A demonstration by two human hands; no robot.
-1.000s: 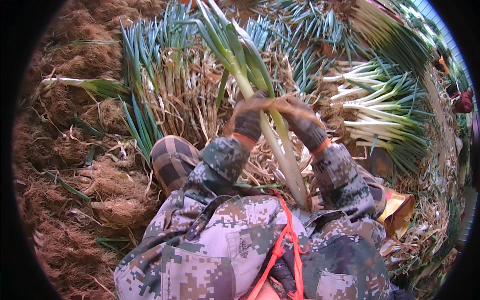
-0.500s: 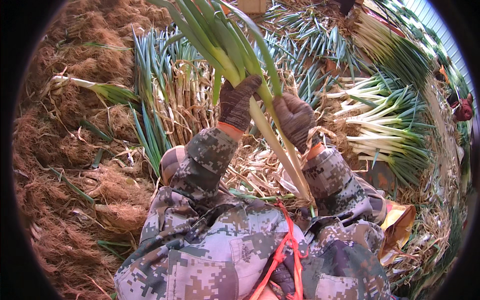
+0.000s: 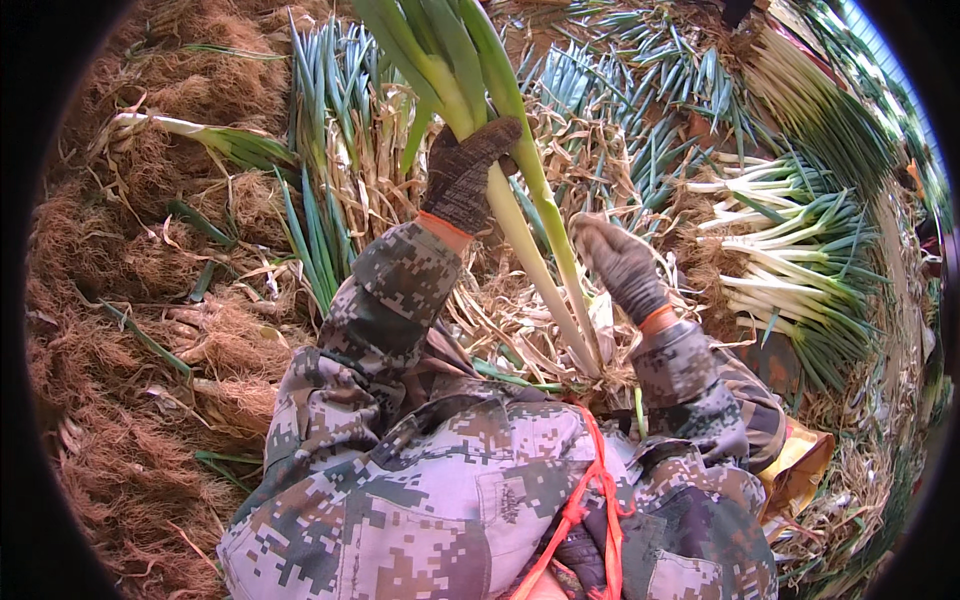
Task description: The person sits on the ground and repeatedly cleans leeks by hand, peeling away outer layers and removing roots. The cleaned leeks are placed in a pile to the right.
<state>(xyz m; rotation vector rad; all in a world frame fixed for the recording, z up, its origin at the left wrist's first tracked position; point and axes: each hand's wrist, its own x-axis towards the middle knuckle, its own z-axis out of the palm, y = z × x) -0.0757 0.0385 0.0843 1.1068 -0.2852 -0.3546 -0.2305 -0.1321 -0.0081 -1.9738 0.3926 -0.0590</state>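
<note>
Held upright in front of the chest: a bundle of long green onions (image 3: 500, 210), pale stalks below, green leaves fanning out above. Left hand (image 3: 468, 172), in a dark knitted glove, clenched around the stalks just where white turns to green. Right hand (image 3: 618, 262), also gloved, lower and just beside the stalks on their right side; hard to tell whether closed on a stalk or only brushing it, so grip not certain there. Root ends of the onions down near the lap, just above the orange strap (image 3: 590, 500).

Probably light for one hand, but long and top-heavy, so likely to sway at the leaves. White part looks firm and rather stiff, a good place for the grip; green leaves soft, easy to bend or crease, poor for holding. Outer skin possibly smooth and a little slippery, less so against knitted gloves.

Left of the onions, dry brown roots and husks (image 3: 150, 330) heaped on the ground. Right of the onions, a pile of cleaned onions (image 3: 800, 270) lying well apart.
</note>
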